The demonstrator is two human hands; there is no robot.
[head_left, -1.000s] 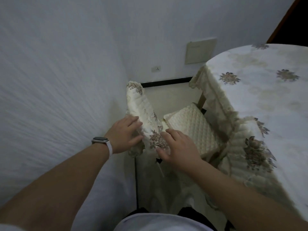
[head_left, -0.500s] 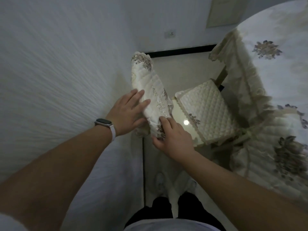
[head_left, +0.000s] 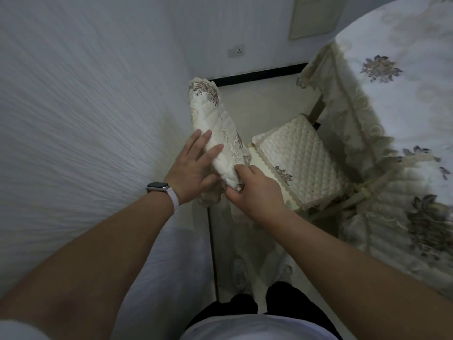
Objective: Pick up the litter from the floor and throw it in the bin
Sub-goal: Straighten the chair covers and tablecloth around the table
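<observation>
The left hand (head_left: 193, 173) lies flat, its fingers straight and slightly spread, pressed against the left side of a quilted chair-back cover (head_left: 213, 114) in the middle of the frame. A pale-strapped smartwatch (head_left: 158, 186) sits on that wrist. The right hand (head_left: 255, 190) grips the near, lower end of the same cover, its fingers curled over the edge and its thumb side tucked under the lace trim. The two hands almost touch there. The cover is cream with brown flower embroidery, and it runs away from the hands toward the upper middle of the frame, tilted a little left. Just right of it lies a cream quilted seat cushion (head_left: 299, 158) with a scalloped border, on the chair seat. Farther right, filling the right edge of the frame, a round worktop is draped in a white floral tablecloth (head_left: 416, 119) with a lace fringe hanging down beside the cushion. A white textured wall (head_left: 85, 119) takes up the whole left side; on the far wall at the top are a socket (head_left: 236, 50) and a pale flat panel (head_left: 316, 15), above a black skirting strip (head_left: 259, 74). The pale floor (head_left: 264, 101) shows between wall and chair, and two light shoes (head_left: 239, 273) stand on it at lower centre, blurred. Where the litter and the bin are cannot be told from this view.
</observation>
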